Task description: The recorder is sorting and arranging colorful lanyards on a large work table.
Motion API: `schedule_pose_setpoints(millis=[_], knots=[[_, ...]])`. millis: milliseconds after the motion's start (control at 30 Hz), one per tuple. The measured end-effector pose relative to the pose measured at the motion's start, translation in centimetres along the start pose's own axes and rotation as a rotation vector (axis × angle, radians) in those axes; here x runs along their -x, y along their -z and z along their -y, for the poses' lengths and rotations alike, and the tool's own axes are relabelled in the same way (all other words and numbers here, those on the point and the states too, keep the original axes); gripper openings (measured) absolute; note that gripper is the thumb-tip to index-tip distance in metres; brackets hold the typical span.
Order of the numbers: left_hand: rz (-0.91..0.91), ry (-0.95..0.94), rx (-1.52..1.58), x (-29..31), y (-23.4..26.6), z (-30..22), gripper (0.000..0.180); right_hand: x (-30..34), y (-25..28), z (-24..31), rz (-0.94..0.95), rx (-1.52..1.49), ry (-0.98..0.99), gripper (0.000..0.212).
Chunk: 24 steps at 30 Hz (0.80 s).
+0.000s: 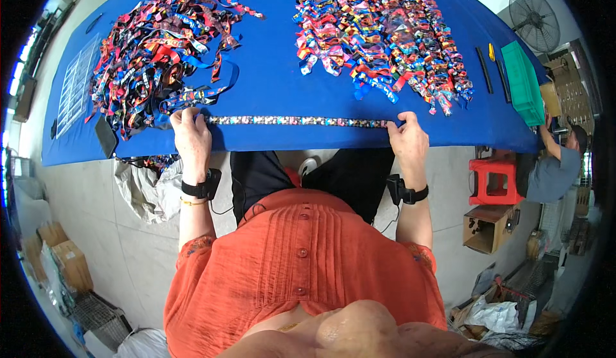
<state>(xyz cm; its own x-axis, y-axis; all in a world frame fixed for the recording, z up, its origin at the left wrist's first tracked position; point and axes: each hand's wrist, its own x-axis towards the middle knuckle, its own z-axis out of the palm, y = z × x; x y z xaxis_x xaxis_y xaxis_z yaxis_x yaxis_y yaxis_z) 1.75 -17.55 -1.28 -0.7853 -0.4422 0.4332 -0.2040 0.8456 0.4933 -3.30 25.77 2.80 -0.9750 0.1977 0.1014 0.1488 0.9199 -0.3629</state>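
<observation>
Across one wide blue table (273, 63), the left hand (192, 138) and right hand (409, 141) pinch one narrow, multicoloured patterned strap (295, 121) straight.

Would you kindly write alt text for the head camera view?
A person's left hand and right hand hold a patterned strap straight across a blue table. Nearby lie a tangled strap pile and rows of colourful bundles.

A red stool (493, 165) stands on the grey floor (102, 230)
</observation>
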Motion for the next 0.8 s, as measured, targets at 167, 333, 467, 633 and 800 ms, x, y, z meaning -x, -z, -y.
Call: schedule_pose_setpoints(millis=[167, 333, 467, 633, 800], knots=[[-0.01, -0.109, 0.069, 0.8, 1.8, -3.2, 0.017, 0.4, 0.9, 0.2, -0.121, 0.014, 0.174, 0.027], [0.133, -0.389, 0.151, 3.6, 1.4, -8.3, 0.019, 2.2, -0.4, 5.2, -0.06, -0.096, 0.528, 0.018], [0.216, -0.479, 0.214, 4.9, -0.6, -10.6, 0.028, 3.6, -1.6, 7.6, 0.038, -0.134, 0.636, 0.022], [0.249, -0.45, 0.105, 5.4, -1.4, -9.1, 0.032, 3.6, -2.8, 7.4, 0.055, -0.078, 0.629, 0.021], [0.216, -0.358, 0.051, 5.0, -0.8, -6.6, 0.032, 3.2, -2.3, 6.7, 0.029, -0.11, 0.52, 0.015]])
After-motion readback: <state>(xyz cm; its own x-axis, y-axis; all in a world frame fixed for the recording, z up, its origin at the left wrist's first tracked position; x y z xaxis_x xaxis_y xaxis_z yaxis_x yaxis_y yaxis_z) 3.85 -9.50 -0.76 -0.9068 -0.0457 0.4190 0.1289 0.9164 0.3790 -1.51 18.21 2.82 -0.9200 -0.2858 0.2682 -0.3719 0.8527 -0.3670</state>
